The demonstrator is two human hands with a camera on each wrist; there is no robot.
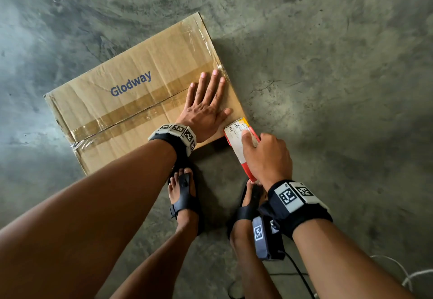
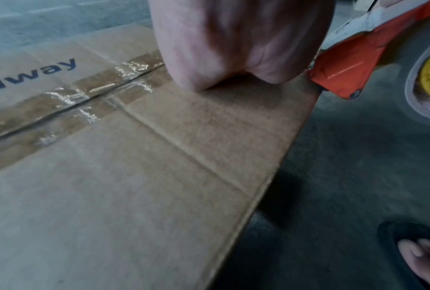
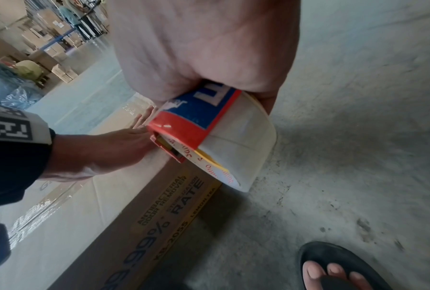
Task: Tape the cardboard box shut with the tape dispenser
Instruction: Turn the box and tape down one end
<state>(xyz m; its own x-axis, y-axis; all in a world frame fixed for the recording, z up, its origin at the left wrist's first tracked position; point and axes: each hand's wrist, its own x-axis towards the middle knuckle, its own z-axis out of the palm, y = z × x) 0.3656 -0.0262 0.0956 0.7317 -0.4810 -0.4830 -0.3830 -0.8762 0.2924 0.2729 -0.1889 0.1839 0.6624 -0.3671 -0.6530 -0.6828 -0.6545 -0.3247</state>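
Black wristbands (image 1: 297, 202) with square-coded white tiles, black sandals (image 1: 185, 195), bare forearms.

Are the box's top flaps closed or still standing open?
Closed. Both flaps of the cardboard box lie flat, brown tape running along their seam, and the left hand is spread flat on top.

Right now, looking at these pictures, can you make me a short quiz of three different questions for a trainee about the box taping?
1. True or false: the left hand lies flat, fingers spread, on top of the cardboard box.
2. Multiple choice: the tape dispenser held by the right hand is at
A. the far edge of the box
B. the near right corner of the box
C. the floor, apart from the box
3. Fill in: the blue word printed on the box top is ____.

Key: 1 true; 2 B; 3 Glodway
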